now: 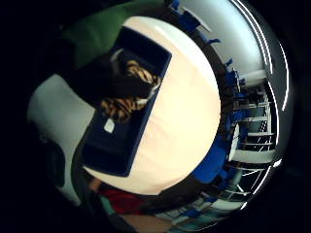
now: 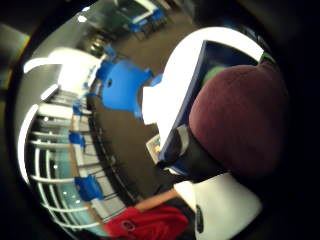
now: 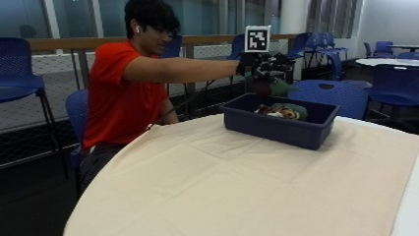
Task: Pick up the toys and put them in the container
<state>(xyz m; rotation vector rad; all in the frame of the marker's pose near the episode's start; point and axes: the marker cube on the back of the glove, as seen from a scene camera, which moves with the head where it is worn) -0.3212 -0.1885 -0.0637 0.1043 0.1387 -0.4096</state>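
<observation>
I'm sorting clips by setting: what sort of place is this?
Probably a canteen or common room: rows of blue plastic chairs, several round tables, one cream-clothed, and tall glass windows.

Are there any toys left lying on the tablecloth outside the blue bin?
No, the cloth around the blue bin is bare; toys show only inside it.

Blue chairs (image 3: pixel 19 69), railing (image 3: pixel 196 42), tall windows (image 3: pixel 72 17), possibly dusk outside
</observation>
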